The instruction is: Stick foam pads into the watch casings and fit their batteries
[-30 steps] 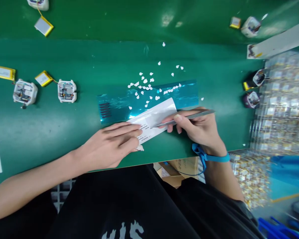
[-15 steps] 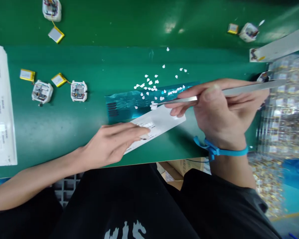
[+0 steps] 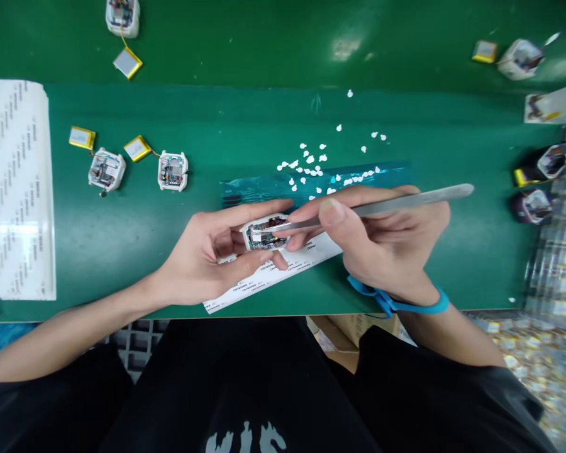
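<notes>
My left hand (image 3: 207, 251) holds a small white electronic module (image 3: 264, 233) with its circuit board exposed, just above a white label sheet (image 3: 268, 274) on the green mat (image 3: 245, 132). My right hand (image 3: 382, 242) grips metal tweezers (image 3: 387, 202), whose tips rest on the module's board. A blue strap (image 3: 396, 302) circles my right wrist. Behind the hands lies a teal film strip (image 3: 264, 187) with several small white peeled bits (image 3: 311, 163) scattered on and beyond it.
Two open modules with yellow batteries (image 3: 136, 165) sit at the left, another (image 3: 122, 25) at the far left back. A large white label sheet (image 3: 21, 189) lies at the left edge. More modules (image 3: 538, 182) and clear trays (image 3: 556, 251) stand at the right.
My left hand left the label sheet and now holds a module. My right hand brought the tweezers from the film strip down onto the module's board. The view shifted left.
</notes>
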A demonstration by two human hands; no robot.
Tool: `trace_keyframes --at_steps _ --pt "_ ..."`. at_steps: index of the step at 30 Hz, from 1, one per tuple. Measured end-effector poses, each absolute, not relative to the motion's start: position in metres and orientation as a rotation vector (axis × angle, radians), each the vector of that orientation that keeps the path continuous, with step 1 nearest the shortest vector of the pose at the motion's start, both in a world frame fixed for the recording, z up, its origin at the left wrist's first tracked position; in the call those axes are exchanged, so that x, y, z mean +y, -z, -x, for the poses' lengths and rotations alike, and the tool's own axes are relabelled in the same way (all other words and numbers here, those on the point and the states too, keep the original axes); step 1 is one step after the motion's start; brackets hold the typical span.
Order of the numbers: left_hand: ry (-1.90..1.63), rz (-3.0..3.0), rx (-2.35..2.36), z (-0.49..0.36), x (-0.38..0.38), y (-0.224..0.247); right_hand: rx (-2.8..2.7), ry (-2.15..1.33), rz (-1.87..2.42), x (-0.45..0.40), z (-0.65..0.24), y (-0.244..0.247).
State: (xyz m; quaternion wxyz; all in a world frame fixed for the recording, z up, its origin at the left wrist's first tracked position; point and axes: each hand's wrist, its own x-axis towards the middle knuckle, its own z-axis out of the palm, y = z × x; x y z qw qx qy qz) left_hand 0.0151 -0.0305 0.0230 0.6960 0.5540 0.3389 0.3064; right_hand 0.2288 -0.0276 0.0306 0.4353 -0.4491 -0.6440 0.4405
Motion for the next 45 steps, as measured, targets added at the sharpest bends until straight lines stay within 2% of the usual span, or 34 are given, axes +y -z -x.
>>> trace_keyframes --at_steps 23,32,37,41,45 --pt "-0.674 -1.187 0.866 -0.018 -0.032 -0.026 -1.705 -1.108 0.993 -0.024 -0.229 -0.034" --pt "-0.587 -1.316 0.955 -0.018 -0.028 -0.025 -1.945 -0.925 0.965 -0.022 -0.240 -0.036" --pt "-0.727 -1.384 1.049 -0.005 -0.015 -0.032 -1.788 -0.754 1.010 -0.011 -0.246 -0.048" --pt "-0.831 -1.531 1.188 0.011 -0.001 -0.043 -1.984 -0.827 0.994 0.006 -0.239 -0.029" --pt "-0.581 -1.957 1.275 0.026 0.007 -0.056 -2.026 -1.015 0.933 0.016 -0.232 -0.001"
